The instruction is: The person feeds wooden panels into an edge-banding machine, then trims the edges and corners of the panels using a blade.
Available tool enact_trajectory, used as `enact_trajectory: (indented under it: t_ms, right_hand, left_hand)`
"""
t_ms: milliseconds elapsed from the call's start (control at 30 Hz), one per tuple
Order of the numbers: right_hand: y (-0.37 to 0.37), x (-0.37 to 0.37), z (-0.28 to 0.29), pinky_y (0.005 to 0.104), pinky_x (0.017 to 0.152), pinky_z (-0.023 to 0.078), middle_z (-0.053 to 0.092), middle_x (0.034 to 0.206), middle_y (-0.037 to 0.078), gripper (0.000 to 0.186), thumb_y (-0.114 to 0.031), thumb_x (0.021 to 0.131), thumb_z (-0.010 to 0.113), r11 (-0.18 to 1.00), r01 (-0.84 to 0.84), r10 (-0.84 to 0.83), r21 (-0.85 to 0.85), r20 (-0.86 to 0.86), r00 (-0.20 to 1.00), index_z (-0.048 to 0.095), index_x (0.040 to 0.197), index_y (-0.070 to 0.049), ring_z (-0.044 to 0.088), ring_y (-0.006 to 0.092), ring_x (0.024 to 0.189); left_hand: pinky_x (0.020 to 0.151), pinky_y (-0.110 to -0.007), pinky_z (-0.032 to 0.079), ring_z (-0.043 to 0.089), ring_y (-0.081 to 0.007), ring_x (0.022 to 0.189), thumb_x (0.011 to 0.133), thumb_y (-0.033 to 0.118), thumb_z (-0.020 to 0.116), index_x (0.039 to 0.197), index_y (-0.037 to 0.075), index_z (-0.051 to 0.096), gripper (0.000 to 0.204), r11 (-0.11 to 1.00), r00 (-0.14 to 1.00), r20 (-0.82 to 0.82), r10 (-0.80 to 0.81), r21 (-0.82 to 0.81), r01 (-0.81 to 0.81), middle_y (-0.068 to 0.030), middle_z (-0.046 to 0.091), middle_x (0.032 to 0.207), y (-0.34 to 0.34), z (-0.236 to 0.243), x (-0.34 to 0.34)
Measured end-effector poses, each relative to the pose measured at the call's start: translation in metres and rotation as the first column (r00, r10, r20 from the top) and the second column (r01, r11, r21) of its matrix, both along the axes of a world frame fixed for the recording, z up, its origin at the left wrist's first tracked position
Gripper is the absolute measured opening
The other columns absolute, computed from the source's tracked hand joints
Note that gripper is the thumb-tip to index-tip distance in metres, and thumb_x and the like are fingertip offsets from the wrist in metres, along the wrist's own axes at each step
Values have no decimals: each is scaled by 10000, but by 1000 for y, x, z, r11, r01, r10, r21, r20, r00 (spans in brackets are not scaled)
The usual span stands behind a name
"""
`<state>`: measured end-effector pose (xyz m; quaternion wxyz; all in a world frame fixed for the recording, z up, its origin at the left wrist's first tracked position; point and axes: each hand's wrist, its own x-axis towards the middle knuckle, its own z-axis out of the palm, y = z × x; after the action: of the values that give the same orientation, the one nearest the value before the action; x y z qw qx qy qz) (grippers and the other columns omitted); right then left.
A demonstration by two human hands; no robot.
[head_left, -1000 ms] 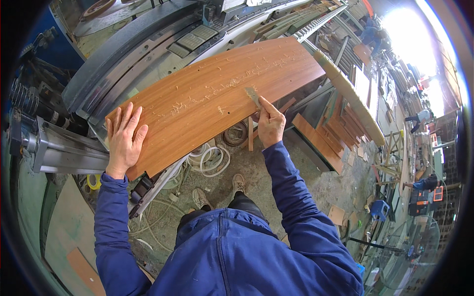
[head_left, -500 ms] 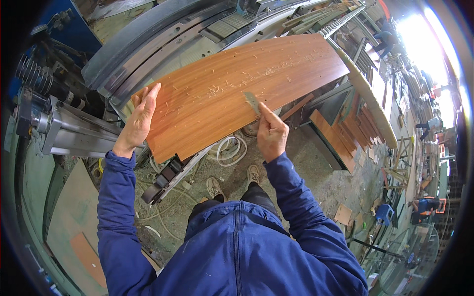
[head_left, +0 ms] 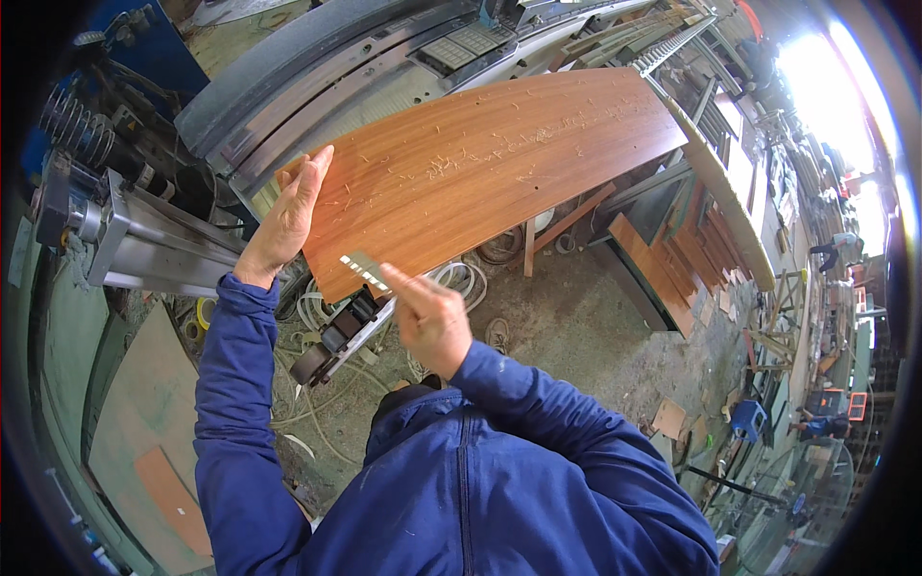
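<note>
A long wood-grain board [head_left: 499,139] lies at a slant before me, with thin curled shavings [head_left: 444,167] scattered over its top. Against the board's left end rests my left hand [head_left: 285,221], its fingers straight and pointing away from me. My right hand [head_left: 432,322] is closed on a thin, flat metal scraper blade [head_left: 363,269], index finger stretched along it. The blade shows over the board's near left corner; whether it touches the edge, I cannot tell.
A machine bed [head_left: 317,82] runs behind the board. Below its near left corner is a dark roller fitting [head_left: 336,336], with white edging strip [head_left: 461,280] coiled nearby. More brown panels [head_left: 663,274] lean at right. A fan [head_left: 797,499] stands at lower right.
My right hand has swept left along the board's near edge with the blade, from mid-edge to the near left corner. The view has shifted slightly; my left hand stays at the board's end.
</note>
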<state>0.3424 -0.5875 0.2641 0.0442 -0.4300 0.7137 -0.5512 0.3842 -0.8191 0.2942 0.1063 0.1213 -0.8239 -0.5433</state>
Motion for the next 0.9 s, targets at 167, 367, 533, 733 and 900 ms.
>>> enact_trajectory:
  t_ms: [167,367,533,733,900]
  right_hand:
    - [-3,47,-13,381,628,522,639,820,209,422,81,756,544,819,-573,570,-2,110,814,583,1170,9,641,300,695]
    - [29,-11,26,319,678,530,673,852,132,208,-1,886,538,750,-661,546,26,540,640,598,1084,26,671,193,786]
    - [74,-99,-9,295,758,527,631,931,4,111,-112,929,548,956,268,-56,-119,825,563,602,1009,-56,609,97,835]
    - [54,-155,-15,297,767,515,628,905,5,132,-130,904,584,910,258,172,-324,862,476,606,1019,-69,598,114,812]
    - [45,-171,-30,298,723,488,622,871,15,159,-138,854,630,776,500,207,-385,904,375,629,968,-27,579,120,784]
  left_hand:
    - [1131,-340,-37,79,-237,1424,963,576,177,1429,-52,205,783,997,1000,-31,-1,71,4,-178,222,1504,-4,-4,-3]
    - [1133,-370,-12,87,-288,1423,958,578,236,1428,-31,240,769,979,997,75,32,-205,-16,-197,260,1487,-6,-3,-3]
    - [1131,-458,93,162,-368,1398,906,592,409,1413,-20,278,806,738,951,271,145,-671,78,-234,286,1460,1,11,-22]
    - [1001,-440,376,470,-398,1195,872,497,554,1309,-54,422,716,705,983,146,110,-709,26,-285,476,1286,-18,6,-71]
    - [732,-474,463,582,-422,864,841,477,605,971,-40,583,533,638,983,34,180,-765,-90,-286,591,923,3,16,-76]
